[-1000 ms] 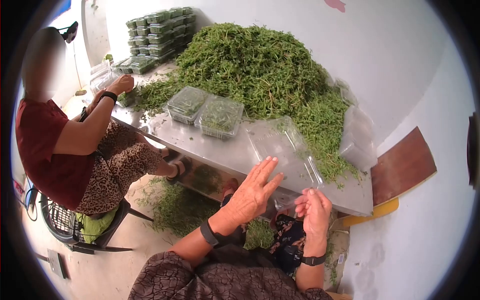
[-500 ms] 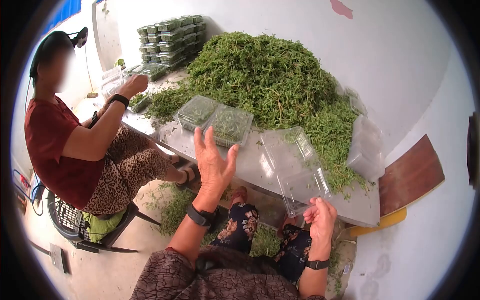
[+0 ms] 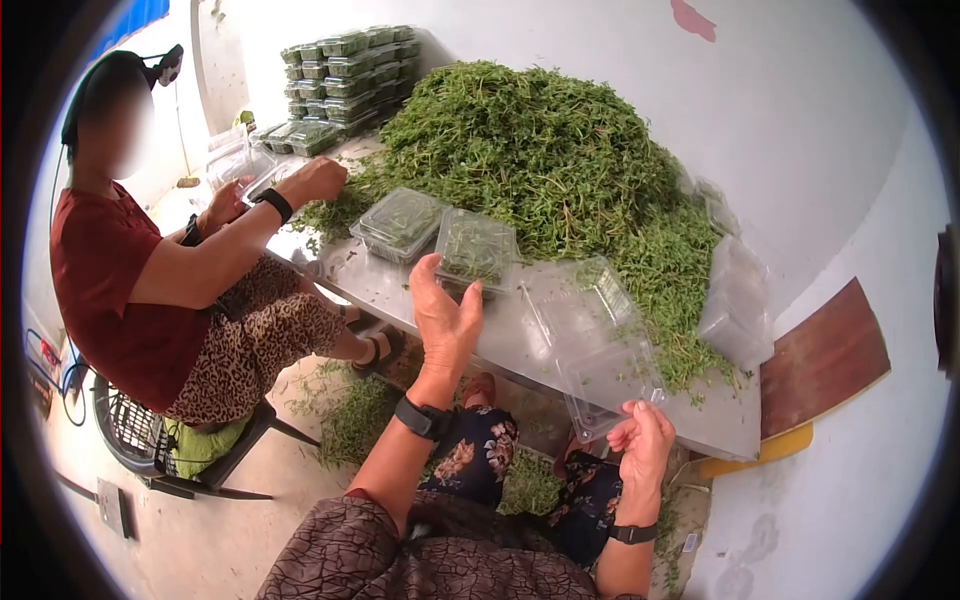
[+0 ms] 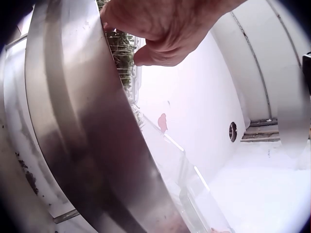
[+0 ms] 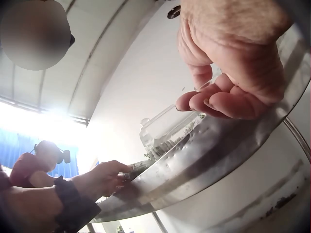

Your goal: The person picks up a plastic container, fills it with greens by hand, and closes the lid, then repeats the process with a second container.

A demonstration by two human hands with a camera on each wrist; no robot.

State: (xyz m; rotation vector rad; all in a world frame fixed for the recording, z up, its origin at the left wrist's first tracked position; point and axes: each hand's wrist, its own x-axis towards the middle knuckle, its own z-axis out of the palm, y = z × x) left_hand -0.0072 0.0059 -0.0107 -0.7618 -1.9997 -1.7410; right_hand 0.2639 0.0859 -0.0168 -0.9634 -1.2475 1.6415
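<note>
My left hand [image 3: 445, 325] is at the front of a clear clamshell box [image 3: 477, 240] filled with green sprigs. In the left wrist view its thumb [image 4: 153, 57] lies along one side of the box and its fingers reach the other side. A second filled clamshell box [image 3: 400, 220] sits just to the left, a small gap between them. My right hand [image 3: 642, 440] pinches the near corner of an open, empty clamshell box [image 3: 612, 375], which overhangs the front table edge with its lid folded back toward the greens. Curled fingers [image 5: 228, 103] show in the right wrist view.
A large heap of green sprigs [image 3: 530, 160] covers the back of the metal table [image 3: 400, 300]. Stacked filled boxes [image 3: 350, 75] stand behind left, nested empty boxes [image 3: 735, 300] at right. A seated person [image 3: 150, 260] works at the left end. A brown board [image 3: 825, 360] leans at the right.
My left hand has gone left from over the empty box to the filled one, which has come apart from its neighbour. My right hand stays at the empty box's corner. The other person's hand has reached toward the heap.
</note>
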